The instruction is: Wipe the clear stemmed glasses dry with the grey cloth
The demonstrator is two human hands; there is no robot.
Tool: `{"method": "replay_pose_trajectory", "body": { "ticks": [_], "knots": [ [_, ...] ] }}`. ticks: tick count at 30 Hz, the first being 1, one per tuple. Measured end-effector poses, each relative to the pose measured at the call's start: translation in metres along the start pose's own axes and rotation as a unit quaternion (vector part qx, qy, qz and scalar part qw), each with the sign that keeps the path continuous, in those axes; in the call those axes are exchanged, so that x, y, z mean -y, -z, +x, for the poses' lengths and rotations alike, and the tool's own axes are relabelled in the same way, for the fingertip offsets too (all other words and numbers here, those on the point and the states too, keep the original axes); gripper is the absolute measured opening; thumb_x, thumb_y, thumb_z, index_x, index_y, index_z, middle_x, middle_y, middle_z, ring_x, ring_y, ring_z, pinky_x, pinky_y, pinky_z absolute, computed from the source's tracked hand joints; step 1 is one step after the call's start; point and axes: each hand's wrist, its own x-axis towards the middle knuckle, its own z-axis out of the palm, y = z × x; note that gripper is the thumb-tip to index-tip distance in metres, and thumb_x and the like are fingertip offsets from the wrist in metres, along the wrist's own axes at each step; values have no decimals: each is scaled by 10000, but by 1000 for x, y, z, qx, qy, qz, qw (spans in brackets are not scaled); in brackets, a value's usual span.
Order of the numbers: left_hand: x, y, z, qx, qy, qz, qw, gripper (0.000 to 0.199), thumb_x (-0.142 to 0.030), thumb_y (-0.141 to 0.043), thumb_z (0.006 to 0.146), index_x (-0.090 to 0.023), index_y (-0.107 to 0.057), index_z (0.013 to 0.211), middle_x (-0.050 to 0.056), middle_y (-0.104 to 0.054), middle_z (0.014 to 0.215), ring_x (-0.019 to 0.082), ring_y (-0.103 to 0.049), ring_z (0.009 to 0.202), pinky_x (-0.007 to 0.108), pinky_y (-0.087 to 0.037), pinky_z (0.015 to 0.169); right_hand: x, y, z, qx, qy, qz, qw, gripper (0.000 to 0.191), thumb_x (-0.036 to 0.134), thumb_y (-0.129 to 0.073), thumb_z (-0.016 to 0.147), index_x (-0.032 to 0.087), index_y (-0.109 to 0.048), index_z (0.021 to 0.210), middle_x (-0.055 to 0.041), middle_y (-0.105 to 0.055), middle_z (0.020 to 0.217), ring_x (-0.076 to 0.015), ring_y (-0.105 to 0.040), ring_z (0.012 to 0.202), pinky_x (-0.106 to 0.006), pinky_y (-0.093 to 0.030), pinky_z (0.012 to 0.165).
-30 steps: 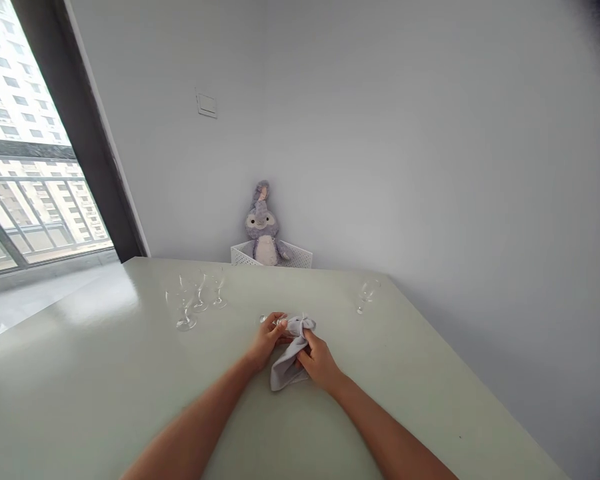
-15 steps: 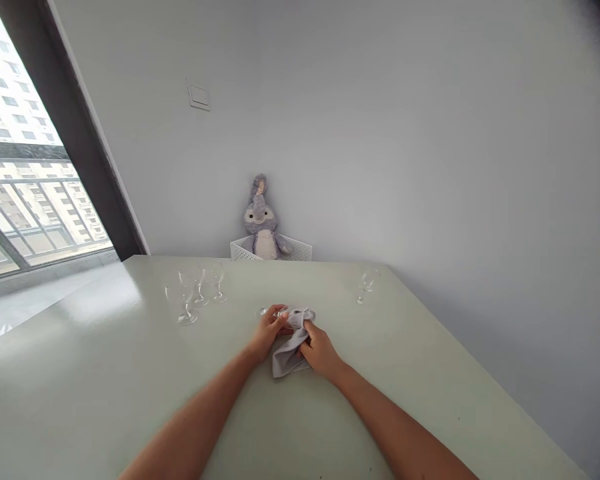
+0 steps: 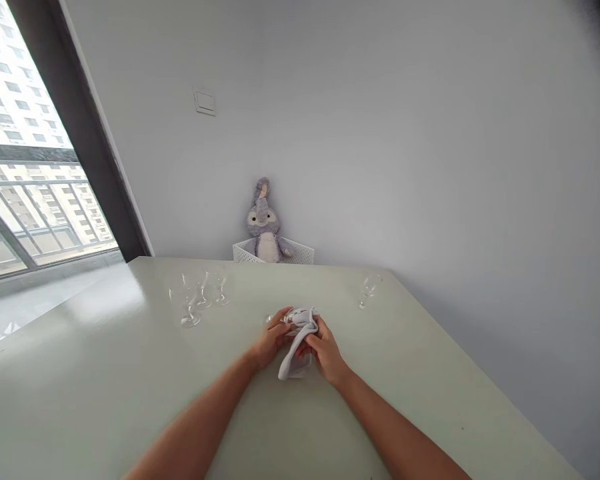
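Two bare hands work close together over a pale green counter (image 3: 405, 373). The left hand (image 3: 270, 341) grips a clear stemmed glass (image 3: 287, 319) lying on its side, with the foot (image 3: 269, 319) pointing left. The right hand (image 3: 329, 353) is closed on a grey cloth (image 3: 294, 350), bunched around the bowl end. Compared with half a second ago, the right hand has turned and its fingers reach further over the bowl; the hanging part of the cloth, spread wide before, is now folded into a narrow strip. The left hand's grip looks much the same, so the glass seems steadied while the cloth shifts against it.

Fingers and cloth hide most of the bowl, so whether the cloth reaches inside cannot be told.

To the left, well apart from the hands, three more stemmed glasses (image 3: 190, 319) stand close together. A single stemmed glass (image 3: 370, 288) is near the far right corner. Beyond the far edge, a grey plush rabbit (image 3: 267, 248) sits in a white perforated basket (image 3: 301, 254). Neither group of glasses stands between the hands.
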Motion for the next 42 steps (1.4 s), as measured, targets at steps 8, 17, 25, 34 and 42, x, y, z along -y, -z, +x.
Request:
{"method": "replay_pose_trajectory", "body": {
  "ticks": [8, 17, 25, 34, 42],
  "knots": [
    [4, -4, 3, -28, -69, 14, 997, 520, -296, -630, 683, -244, -474, 1177, 53, -527, 1161, 190, -472, 1065, 307, -384, 883, -1, 4, 8, -35, -40, 119, 991, 283, 286, -618, 659, 181, -536, 908, 50, -533, 532, -90, -486, 406, -212, -406, 416],
    [4, -2, 0, -75, -73, 164, 981, 357, -482, -408, 787, -185, -596, 843, 4, -551, 649, 134, -475, 590, 247, -386, 552, -13, -7, -6, -20, 64, -188, 980, 128, 306, -623, 640, 199, -563, 674, 0, -587, 608, -157, -563, 573, -261, -450, 528],
    [-19, -4, -7, 26, -70, 136, 988, 385, -350, -605, 694, -220, -545, 1052, 42, -572, 925, 137, -504, 739, 236, -408, 653, 1, 0, 5, -39, -85, 142, 985, 310, 441, -594, 696, 171, -536, 835, 10, -583, 584, -109, -532, 417, -227, -423, 395],
    [-20, 3, -4, -19, -13, 108, 994, 339, -431, -521, 744, -224, -562, 1010, 18, -582, 801, 143, -530, 748, 298, -444, 718, -12, -4, 0, -17, -9, -38, 999, 213, 353, -644, 654, 170, -586, 746, 12, -589, 545, -146, -569, 468, -260, -454, 464],
    [-20, 5, -4, 7, -13, 113, 993, 451, -374, -602, 700, -223, -501, 1112, 66, -596, 975, 141, -557, 765, 265, -451, 678, -5, -2, 0, 7, -64, 20, 998, 289, 361, -614, 689, 158, -548, 883, -6, -619, 611, -150, -585, 472, -274, -468, 476]
  ]
}}
